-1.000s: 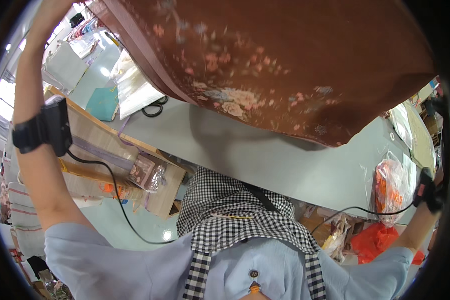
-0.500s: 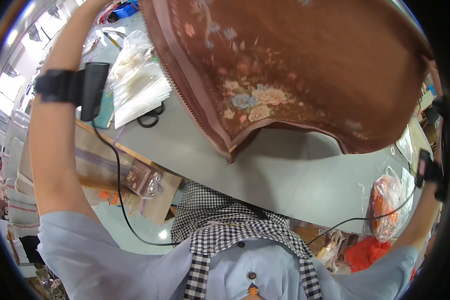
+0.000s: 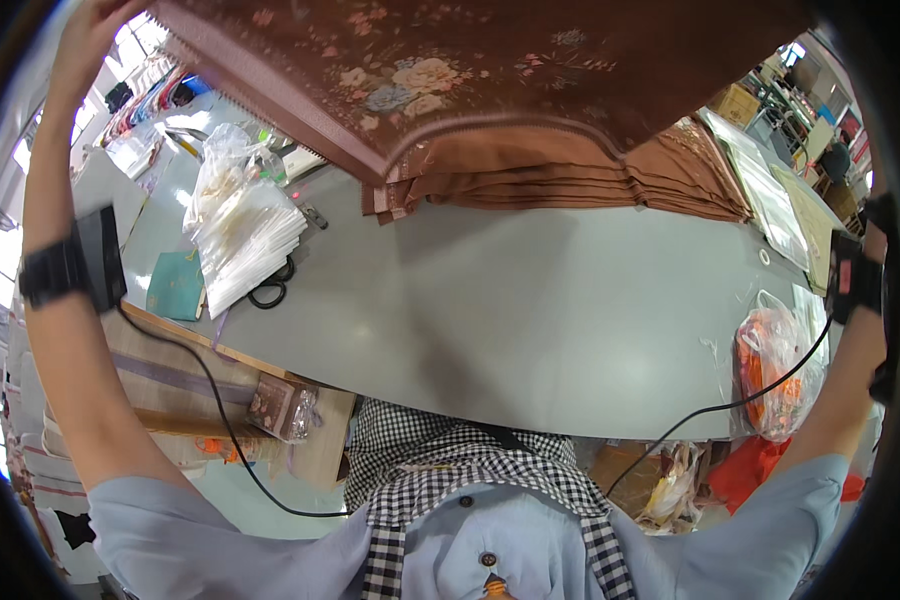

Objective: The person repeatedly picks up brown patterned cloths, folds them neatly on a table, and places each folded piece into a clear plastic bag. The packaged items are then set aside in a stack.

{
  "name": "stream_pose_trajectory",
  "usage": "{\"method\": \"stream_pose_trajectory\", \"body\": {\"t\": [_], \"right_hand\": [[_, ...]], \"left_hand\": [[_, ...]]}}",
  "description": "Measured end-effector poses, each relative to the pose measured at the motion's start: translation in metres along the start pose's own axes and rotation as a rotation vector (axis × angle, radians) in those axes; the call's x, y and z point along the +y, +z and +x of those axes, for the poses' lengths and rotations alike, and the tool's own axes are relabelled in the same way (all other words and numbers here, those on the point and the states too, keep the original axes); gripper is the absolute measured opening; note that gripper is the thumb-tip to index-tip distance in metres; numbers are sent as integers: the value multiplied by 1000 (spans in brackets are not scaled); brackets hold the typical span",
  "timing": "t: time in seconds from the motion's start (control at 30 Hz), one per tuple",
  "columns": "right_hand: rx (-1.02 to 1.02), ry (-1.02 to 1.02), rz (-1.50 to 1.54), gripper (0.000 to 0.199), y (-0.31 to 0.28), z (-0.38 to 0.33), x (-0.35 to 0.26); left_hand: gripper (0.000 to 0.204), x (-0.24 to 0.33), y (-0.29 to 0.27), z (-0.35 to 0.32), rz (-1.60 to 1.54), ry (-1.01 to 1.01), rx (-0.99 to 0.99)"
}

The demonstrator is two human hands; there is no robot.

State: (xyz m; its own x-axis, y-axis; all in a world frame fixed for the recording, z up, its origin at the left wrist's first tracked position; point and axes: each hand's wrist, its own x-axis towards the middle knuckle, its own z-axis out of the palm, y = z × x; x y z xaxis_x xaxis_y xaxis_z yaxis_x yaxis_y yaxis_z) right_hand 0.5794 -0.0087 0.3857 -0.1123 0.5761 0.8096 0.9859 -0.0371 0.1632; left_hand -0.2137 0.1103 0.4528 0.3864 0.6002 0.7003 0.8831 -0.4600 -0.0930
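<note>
Floral cloth (image 3: 530,65): smooth, soft sheen; tabletop (image 3: 530,310): glossy; plastic sleeves (image 3: 242,245): shiny.

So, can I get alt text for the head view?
A person's left hand holds up a brown floral cloth, partly hiding folded brown fabric on a grey table; the right hand is out of view. Plastic packets lie at left.

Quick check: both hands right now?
Left hand: closed, holding the brown floral cloth by its left edge.
Right hand: cannot be told; it is out of view, only the right forearm shows.
</note>
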Motion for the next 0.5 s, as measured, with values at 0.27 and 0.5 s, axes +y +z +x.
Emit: {"method": "stream_pose_trajectory", "body": {"t": [0.27, 0.5], "right_hand": [[-165, 15, 528, 33, -38, -102, -45], [-650, 119, 585, 49, -58, -238, -161]], "left_hand": [[10, 94, 1, -167, -152, 19, -43], [35, 175, 37, -281, -365, -191, -367]]}}
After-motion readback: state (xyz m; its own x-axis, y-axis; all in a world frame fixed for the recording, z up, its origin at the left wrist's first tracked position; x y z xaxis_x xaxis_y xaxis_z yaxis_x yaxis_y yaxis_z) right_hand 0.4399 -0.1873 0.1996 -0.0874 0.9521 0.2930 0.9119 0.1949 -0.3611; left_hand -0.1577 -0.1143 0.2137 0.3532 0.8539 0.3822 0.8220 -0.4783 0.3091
